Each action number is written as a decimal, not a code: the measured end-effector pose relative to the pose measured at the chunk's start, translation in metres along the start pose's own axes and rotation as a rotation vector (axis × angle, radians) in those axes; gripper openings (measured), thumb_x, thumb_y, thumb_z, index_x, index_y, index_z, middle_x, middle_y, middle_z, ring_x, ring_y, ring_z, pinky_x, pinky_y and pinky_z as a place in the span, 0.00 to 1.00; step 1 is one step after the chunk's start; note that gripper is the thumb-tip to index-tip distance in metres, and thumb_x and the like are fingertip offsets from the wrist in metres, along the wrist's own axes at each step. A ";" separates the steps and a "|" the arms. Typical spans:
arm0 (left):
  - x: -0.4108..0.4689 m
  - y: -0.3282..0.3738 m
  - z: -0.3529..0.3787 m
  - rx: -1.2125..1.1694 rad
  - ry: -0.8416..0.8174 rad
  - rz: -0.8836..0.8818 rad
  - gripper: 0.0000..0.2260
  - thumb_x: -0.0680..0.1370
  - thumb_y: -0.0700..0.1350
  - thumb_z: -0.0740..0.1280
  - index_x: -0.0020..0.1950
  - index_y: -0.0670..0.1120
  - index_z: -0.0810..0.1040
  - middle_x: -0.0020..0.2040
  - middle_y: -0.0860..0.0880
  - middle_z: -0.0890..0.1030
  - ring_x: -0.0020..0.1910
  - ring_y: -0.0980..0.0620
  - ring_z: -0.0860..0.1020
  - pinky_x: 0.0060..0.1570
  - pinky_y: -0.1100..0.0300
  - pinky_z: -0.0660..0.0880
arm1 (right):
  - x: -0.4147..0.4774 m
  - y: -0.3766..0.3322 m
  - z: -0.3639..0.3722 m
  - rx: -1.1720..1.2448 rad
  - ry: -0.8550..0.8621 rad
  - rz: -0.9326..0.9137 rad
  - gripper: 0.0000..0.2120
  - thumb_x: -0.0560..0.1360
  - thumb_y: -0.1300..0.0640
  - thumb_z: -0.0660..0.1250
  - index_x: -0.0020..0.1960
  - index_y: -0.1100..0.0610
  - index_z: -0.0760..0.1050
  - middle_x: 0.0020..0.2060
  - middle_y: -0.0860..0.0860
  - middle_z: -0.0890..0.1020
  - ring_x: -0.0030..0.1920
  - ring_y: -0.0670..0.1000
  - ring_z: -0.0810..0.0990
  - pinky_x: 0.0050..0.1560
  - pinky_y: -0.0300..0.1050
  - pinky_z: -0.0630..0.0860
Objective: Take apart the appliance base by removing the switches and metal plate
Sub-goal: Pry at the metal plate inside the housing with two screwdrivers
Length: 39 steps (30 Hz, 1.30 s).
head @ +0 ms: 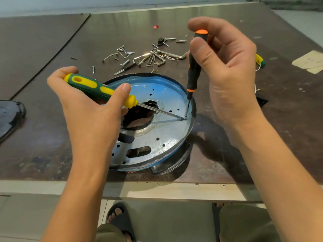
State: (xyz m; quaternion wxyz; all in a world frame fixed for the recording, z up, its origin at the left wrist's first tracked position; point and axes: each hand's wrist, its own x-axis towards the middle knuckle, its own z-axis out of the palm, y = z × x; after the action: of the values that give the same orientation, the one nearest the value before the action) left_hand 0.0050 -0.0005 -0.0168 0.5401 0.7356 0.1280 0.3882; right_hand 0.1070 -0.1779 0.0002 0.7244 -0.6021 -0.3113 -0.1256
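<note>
The round appliance base (174, 151) lies near the table's front edge, with a silvery metal plate (167, 133) with holes on top and a dark opening in its middle. My left hand (87, 110) grips a green and yellow screwdriver (97, 89), its shaft slanting right across the plate. My right hand (225, 67) holds a black and orange screwdriver (194, 67) upright. Both tips meet at a screw (185, 117) near the plate's right rim.
Loose screws, hex keys and small metal parts (148, 56) lie scattered behind the base. A dark plastic cover (10, 116) sits at the left edge. A yellow-green part (260, 60) and paper scraps (309, 61) lie at the right. The table's front edge (157, 191) runs below the base.
</note>
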 end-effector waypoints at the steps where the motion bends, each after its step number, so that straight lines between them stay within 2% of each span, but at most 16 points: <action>1: 0.000 0.000 0.000 0.002 0.001 -0.003 0.28 0.75 0.43 0.76 0.64 0.50 0.61 0.49 0.54 0.70 0.38 0.62 0.83 0.40 0.62 0.83 | 0.000 0.001 -0.001 0.032 -0.001 0.014 0.12 0.82 0.67 0.63 0.64 0.67 0.73 0.48 0.58 0.80 0.46 0.51 0.80 0.52 0.47 0.79; 4: 0.000 0.000 0.000 0.007 0.008 -0.010 0.28 0.74 0.44 0.77 0.64 0.50 0.61 0.50 0.54 0.70 0.38 0.61 0.83 0.40 0.61 0.83 | -0.001 0.000 -0.001 0.092 0.009 0.047 0.11 0.83 0.67 0.57 0.64 0.67 0.72 0.51 0.62 0.80 0.48 0.57 0.80 0.53 0.49 0.78; 6: 0.000 0.000 0.000 0.004 0.009 -0.012 0.28 0.74 0.43 0.77 0.64 0.50 0.61 0.50 0.54 0.70 0.38 0.61 0.83 0.40 0.61 0.83 | 0.000 -0.001 0.001 0.045 0.011 0.036 0.09 0.82 0.65 0.62 0.62 0.65 0.73 0.49 0.59 0.79 0.48 0.54 0.78 0.52 0.46 0.76; 9: 0.000 0.000 0.000 0.002 0.005 -0.011 0.28 0.75 0.43 0.76 0.64 0.49 0.61 0.50 0.53 0.70 0.38 0.61 0.83 0.40 0.61 0.83 | 0.001 -0.001 0.001 -0.034 0.013 0.009 0.12 0.78 0.66 0.70 0.61 0.65 0.75 0.45 0.52 0.78 0.46 0.47 0.76 0.50 0.45 0.77; 12: 0.000 0.000 0.000 0.000 0.007 -0.016 0.28 0.75 0.43 0.76 0.64 0.50 0.61 0.50 0.53 0.70 0.38 0.59 0.84 0.40 0.60 0.83 | 0.001 0.000 -0.003 0.034 0.012 0.031 0.12 0.81 0.69 0.64 0.64 0.67 0.74 0.50 0.59 0.80 0.49 0.56 0.80 0.55 0.52 0.80; 14: 0.001 0.000 0.000 0.004 0.007 -0.021 0.28 0.74 0.43 0.77 0.64 0.50 0.61 0.51 0.53 0.71 0.38 0.58 0.84 0.41 0.60 0.83 | 0.001 -0.001 -0.004 0.087 0.028 0.071 0.12 0.82 0.69 0.60 0.64 0.66 0.73 0.51 0.61 0.81 0.49 0.59 0.81 0.55 0.52 0.80; 19: 0.001 0.000 -0.001 0.008 0.009 -0.032 0.28 0.74 0.44 0.77 0.65 0.50 0.61 0.52 0.52 0.71 0.40 0.57 0.84 0.41 0.60 0.83 | 0.003 0.000 -0.002 -0.045 0.047 0.008 0.13 0.78 0.65 0.71 0.61 0.64 0.76 0.46 0.52 0.79 0.47 0.49 0.76 0.52 0.51 0.78; 24: 0.002 -0.001 -0.002 0.016 0.002 -0.041 0.29 0.74 0.46 0.77 0.65 0.51 0.61 0.52 0.52 0.72 0.42 0.54 0.84 0.42 0.59 0.84 | 0.002 0.001 -0.005 0.082 0.022 0.037 0.12 0.81 0.69 0.63 0.64 0.65 0.74 0.52 0.61 0.81 0.52 0.59 0.81 0.53 0.49 0.80; 29: 0.003 -0.002 -0.001 -0.002 0.004 -0.053 0.29 0.73 0.46 0.77 0.64 0.51 0.61 0.54 0.46 0.72 0.42 0.47 0.85 0.42 0.56 0.84 | 0.003 0.000 -0.002 -0.023 0.020 0.003 0.12 0.77 0.66 0.71 0.60 0.64 0.75 0.45 0.52 0.79 0.46 0.46 0.77 0.51 0.43 0.77; 34: 0.003 -0.002 -0.002 0.007 0.004 -0.048 0.29 0.73 0.46 0.77 0.65 0.51 0.61 0.51 0.51 0.72 0.40 0.53 0.84 0.41 0.58 0.84 | 0.001 0.001 -0.004 0.116 0.028 0.066 0.12 0.81 0.69 0.61 0.64 0.66 0.74 0.50 0.60 0.81 0.50 0.56 0.81 0.54 0.49 0.79; 37: 0.003 -0.002 -0.001 -0.004 0.008 -0.050 0.29 0.73 0.45 0.77 0.64 0.51 0.61 0.54 0.47 0.72 0.40 0.50 0.85 0.41 0.57 0.84 | 0.001 -0.001 -0.002 0.054 0.019 0.042 0.11 0.80 0.65 0.66 0.62 0.65 0.75 0.46 0.54 0.80 0.48 0.48 0.79 0.51 0.43 0.77; 39: 0.003 -0.002 -0.001 -0.005 0.008 -0.041 0.28 0.73 0.45 0.77 0.64 0.50 0.61 0.54 0.48 0.72 0.40 0.51 0.85 0.41 0.57 0.84 | 0.002 -0.001 -0.001 -0.010 0.007 -0.006 0.12 0.78 0.66 0.70 0.61 0.64 0.75 0.45 0.51 0.79 0.45 0.44 0.77 0.50 0.42 0.76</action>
State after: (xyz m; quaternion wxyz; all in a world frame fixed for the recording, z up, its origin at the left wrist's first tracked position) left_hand 0.0064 0.0025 -0.0172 0.5493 0.7299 0.1445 0.3803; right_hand 0.1085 -0.1781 0.0020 0.7222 -0.6042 -0.3100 -0.1313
